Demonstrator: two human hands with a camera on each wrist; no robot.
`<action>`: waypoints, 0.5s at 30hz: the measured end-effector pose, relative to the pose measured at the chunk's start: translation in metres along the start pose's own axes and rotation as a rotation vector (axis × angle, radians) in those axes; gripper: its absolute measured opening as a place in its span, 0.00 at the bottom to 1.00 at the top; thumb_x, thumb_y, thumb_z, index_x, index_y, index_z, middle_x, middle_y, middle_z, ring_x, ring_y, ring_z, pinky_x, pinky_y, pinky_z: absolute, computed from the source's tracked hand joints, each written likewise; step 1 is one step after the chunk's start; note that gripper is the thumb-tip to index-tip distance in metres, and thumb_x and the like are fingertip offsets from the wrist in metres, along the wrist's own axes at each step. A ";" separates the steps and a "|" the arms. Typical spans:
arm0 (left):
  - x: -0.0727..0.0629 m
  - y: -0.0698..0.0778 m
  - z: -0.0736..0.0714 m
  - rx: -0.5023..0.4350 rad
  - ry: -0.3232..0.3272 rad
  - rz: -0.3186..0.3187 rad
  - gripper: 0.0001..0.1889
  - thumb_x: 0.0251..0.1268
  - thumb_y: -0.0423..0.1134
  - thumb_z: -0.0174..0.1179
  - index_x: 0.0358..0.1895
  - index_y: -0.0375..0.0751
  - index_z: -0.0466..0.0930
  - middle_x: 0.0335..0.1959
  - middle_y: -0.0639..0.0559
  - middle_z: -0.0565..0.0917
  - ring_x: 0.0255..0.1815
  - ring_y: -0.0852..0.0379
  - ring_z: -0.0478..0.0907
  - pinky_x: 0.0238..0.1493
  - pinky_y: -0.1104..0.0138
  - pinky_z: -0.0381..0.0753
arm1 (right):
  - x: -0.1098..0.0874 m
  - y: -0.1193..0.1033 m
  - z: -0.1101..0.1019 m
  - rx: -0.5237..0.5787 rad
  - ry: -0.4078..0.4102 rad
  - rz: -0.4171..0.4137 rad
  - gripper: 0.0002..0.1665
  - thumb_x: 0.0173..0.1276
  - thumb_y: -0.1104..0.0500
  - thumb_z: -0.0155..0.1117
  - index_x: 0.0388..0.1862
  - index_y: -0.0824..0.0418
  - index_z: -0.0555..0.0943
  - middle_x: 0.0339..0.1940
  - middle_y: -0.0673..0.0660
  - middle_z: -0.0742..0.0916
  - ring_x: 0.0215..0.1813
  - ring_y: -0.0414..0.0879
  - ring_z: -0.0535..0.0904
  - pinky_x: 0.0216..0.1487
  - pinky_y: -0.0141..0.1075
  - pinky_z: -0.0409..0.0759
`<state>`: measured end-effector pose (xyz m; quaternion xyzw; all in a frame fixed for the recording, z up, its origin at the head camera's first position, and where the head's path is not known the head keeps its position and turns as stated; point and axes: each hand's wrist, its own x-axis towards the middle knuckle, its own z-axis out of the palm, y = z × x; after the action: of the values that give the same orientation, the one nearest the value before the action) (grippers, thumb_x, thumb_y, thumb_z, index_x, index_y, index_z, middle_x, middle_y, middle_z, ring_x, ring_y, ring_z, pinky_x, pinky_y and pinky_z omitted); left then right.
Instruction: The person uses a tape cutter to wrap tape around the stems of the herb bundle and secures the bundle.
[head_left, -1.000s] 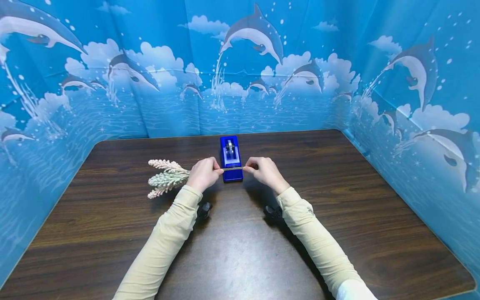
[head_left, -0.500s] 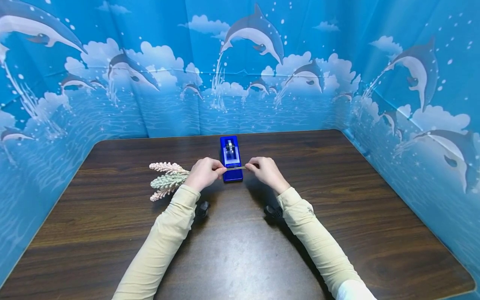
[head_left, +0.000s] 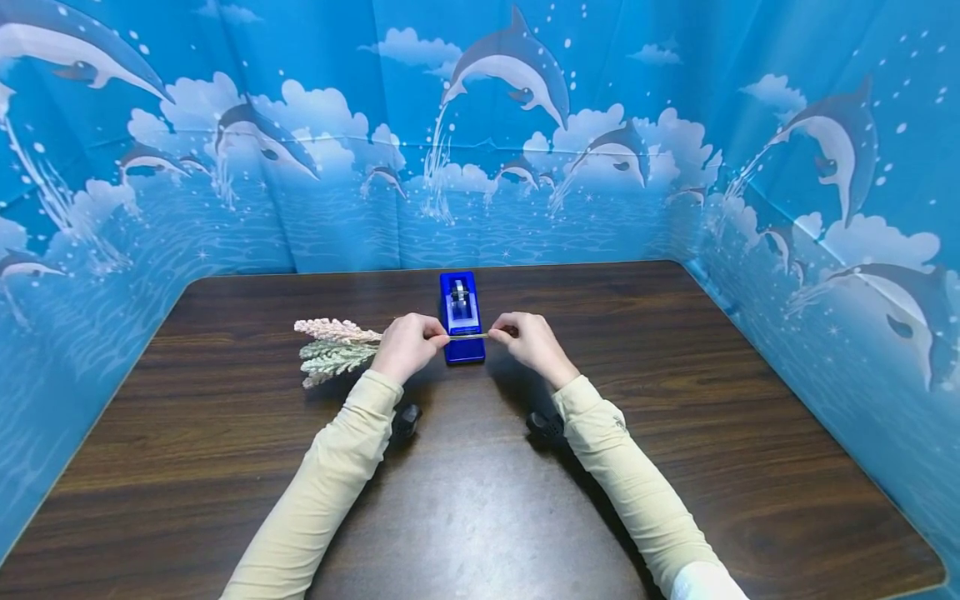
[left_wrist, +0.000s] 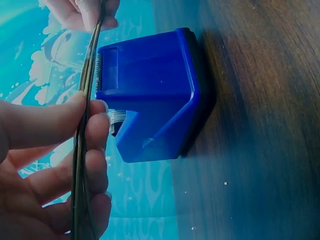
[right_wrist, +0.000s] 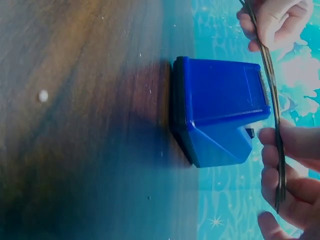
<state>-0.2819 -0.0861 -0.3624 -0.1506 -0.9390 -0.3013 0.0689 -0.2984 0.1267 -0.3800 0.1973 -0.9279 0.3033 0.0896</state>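
My left hand (head_left: 409,347) pinches a bundle of thin stems (left_wrist: 79,155) between thumb and fingers. From its left side, pink and pale green artificial flowers (head_left: 337,343) stick out. My right hand (head_left: 529,342) pinches the other end of the stems, whose cut tips (right_wrist: 280,200) run past its fingers. Between both hands, the bundle lies level across the blue tape dispenser (head_left: 461,308), right at its toothed cutting edge (right_wrist: 263,86). A shiny patch shows on the stems in front of that edge in the wrist views.
The dispenser stands near the far edge of the dark wooden table (head_left: 675,467). A blue dolphin-print curtain (head_left: 337,208) hangs behind the table and along its sides. Small white specks (right_wrist: 43,95) lie on the tabletop.
The flower heads have turned, showing more green at the lower side now. My left hand shifted slightly right, then back left. My right hand stays almost in place, still pinching the stems.
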 end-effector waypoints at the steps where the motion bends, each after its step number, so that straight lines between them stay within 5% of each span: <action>1: 0.000 0.000 0.000 0.000 -0.005 -0.002 0.05 0.60 0.37 0.65 0.31 0.40 0.87 0.29 0.47 0.88 0.32 0.49 0.82 0.38 0.58 0.75 | 0.000 0.001 0.000 0.003 -0.021 -0.004 0.08 0.68 0.58 0.63 0.34 0.61 0.85 0.28 0.56 0.86 0.28 0.42 0.74 0.33 0.32 0.70; 8: 0.002 -0.005 0.001 0.009 -0.140 0.010 0.08 0.65 0.38 0.60 0.40 0.39 0.87 0.33 0.46 0.88 0.34 0.52 0.82 0.41 0.59 0.77 | 0.001 0.003 0.000 0.005 -0.163 -0.003 0.12 0.72 0.59 0.57 0.46 0.62 0.86 0.38 0.59 0.89 0.27 0.40 0.72 0.31 0.30 0.69; 15: 0.004 -0.012 -0.004 -0.025 -0.282 0.015 0.12 0.69 0.38 0.56 0.47 0.38 0.85 0.29 0.41 0.87 0.24 0.61 0.78 0.30 0.69 0.71 | 0.000 -0.001 -0.003 0.066 -0.200 0.032 0.15 0.72 0.60 0.57 0.51 0.63 0.85 0.42 0.61 0.89 0.23 0.39 0.68 0.27 0.28 0.66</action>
<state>-0.2893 -0.0965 -0.3650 -0.1994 -0.9344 -0.2884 -0.0632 -0.2982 0.1276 -0.3774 0.2145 -0.9247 0.3141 -0.0150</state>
